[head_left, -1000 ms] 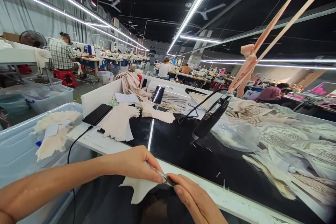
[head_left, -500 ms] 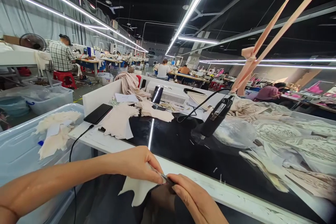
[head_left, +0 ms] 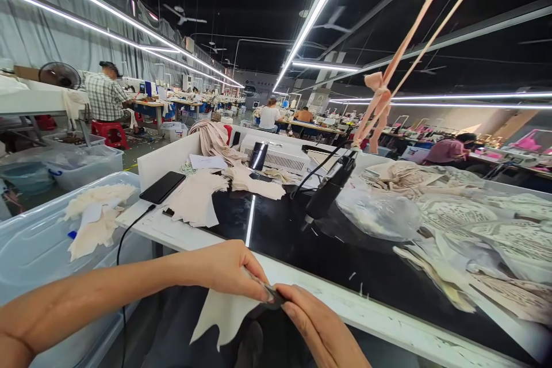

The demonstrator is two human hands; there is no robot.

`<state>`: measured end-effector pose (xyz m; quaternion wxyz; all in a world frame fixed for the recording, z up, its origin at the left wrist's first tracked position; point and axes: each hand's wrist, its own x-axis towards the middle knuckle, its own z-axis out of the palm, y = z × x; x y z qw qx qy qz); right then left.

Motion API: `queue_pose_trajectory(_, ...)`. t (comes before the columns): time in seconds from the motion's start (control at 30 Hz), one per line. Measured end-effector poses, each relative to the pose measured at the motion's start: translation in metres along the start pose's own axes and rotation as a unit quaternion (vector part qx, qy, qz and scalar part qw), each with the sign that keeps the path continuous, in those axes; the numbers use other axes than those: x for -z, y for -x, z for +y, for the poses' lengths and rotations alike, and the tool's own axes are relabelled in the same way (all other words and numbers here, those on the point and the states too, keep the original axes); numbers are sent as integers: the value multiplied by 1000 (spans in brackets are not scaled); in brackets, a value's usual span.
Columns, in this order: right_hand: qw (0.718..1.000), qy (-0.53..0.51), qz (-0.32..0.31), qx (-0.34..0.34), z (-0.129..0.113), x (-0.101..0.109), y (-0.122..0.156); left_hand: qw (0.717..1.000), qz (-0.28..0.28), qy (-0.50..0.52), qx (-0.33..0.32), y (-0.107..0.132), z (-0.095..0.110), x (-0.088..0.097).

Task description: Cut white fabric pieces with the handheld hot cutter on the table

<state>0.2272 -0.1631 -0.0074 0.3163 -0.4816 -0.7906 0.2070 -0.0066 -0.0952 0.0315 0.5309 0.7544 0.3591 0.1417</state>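
Just in front of the table edge, my left hand (head_left: pixel 235 270) is closed, its thumb and fingers pinching a cream fabric piece (head_left: pixel 226 313) that hangs below with a notched lower edge. My right hand (head_left: pixel 313 319) meets it from the right, also closed, with thumb and fingertips on a small dark grey flat piece (head_left: pixel 275 299) between the two hands. Whether that piece is joined to the fabric, I cannot tell. A black handheld tool (head_left: pixel 330 190) hangs tilted over the black table top (head_left: pixel 276 241) from a knotted pink strap (head_left: pixel 382 95).
A phone (head_left: pixel 163 187) with a cable lies at the table's left corner beside stacked cream pieces (head_left: pixel 198 198). Plastic bags (head_left: pixel 379 213) and patterned pieces fill the right side. A blue-tinted bin (head_left: pixel 34 253) stands at left. Other people sit at tables farther off.
The hanging black tool and its pink strap have swung left. The fabric's lower end has shifted slightly down and left. Both hands have kept nearly the same place and grip.
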Motion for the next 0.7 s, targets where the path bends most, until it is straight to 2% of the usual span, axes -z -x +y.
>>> queue_pose_trajectory(0.23, 999, -32, -20, -4, 4, -1, 0, 1000, 4, -7, 5, -4, 2, -5)
queue_pose_trajectory(0.47, 999, -28, -20, 10, 9, -1, -5, 1000, -3, -17, 22, -9, 6, -2)
queue_pose_trajectory(0.7, 997, -62, -49, -20, 22, -9, -10, 999, -7, -18, 37, -14, -11, -2)
